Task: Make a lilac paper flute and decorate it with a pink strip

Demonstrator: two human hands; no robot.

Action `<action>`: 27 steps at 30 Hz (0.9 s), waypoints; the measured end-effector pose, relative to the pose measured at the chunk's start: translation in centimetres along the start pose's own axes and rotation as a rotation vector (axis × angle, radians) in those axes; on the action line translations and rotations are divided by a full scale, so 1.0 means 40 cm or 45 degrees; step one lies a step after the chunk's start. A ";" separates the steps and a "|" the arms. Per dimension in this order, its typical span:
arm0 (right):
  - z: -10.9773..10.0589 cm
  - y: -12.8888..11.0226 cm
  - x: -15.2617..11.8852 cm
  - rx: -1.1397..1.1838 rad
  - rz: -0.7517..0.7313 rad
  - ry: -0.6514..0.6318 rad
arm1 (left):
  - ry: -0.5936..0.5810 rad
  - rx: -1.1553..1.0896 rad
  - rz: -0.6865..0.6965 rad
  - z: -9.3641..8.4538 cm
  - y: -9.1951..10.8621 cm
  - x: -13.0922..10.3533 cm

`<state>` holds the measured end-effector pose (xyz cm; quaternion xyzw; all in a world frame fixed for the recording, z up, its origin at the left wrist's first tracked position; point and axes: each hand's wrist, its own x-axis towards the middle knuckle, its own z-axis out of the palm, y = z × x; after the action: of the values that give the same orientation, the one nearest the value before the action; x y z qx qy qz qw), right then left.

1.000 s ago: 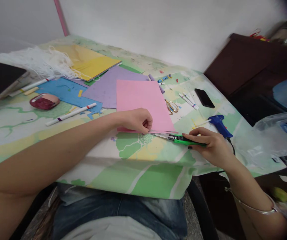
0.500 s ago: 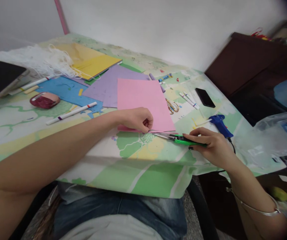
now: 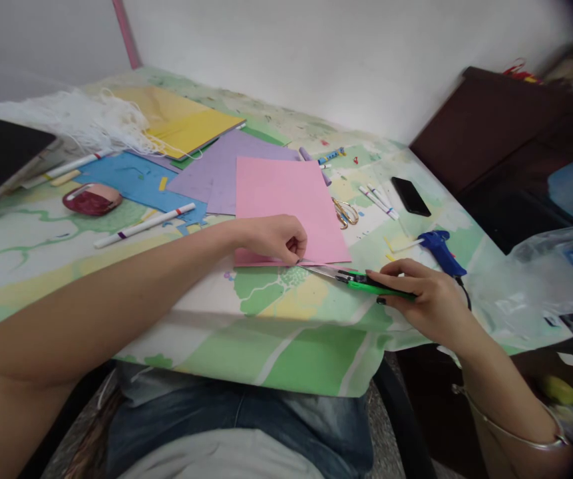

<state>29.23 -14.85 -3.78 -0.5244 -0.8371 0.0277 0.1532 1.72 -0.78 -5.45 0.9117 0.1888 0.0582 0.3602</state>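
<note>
A pink foam or paper sheet (image 3: 283, 189) lies on the patterned tablecloth (image 3: 206, 293), overlapping purple sheets. My left hand (image 3: 279, 239) rests on its near edge, fingers curled and pinching the sheet there. In my right hand (image 3: 420, 293) is a green and black utility knife (image 3: 373, 283), its long blade extended. The blade's tip is at the near edge of the pink sheet, close beside my left fingertips. A narrow pink strip shows along that edge, partly parted from the sheet toward the right.
Gold-handled scissors (image 3: 349, 213), a black phone (image 3: 410, 196) and a blue glue gun (image 3: 440, 253) lie to the right. A yellow sheet (image 3: 206, 130), white cord (image 3: 81, 120), a marker (image 3: 144, 226) and a dark red case (image 3: 92, 199) lie left. The table edge is close in front.
The knife's angle has shifted slightly, and the pink strip at the near edge shows more clearly beside the blade. My left hand keeps its place on the sheet.
</note>
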 end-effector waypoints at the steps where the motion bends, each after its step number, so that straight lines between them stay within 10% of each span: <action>1: 0.000 -0.001 0.000 -0.008 0.000 0.013 | 0.000 -0.004 0.000 0.000 0.000 0.000; 27: 0.011 0.017 0.023 -0.030 -0.054 0.099 | 0.031 0.038 -0.009 0.002 -0.002 0.002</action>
<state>29.34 -13.68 -4.13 -0.5090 -0.8417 -0.0058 0.1801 1.77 -0.74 -5.57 0.9156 0.1972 0.0651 0.3444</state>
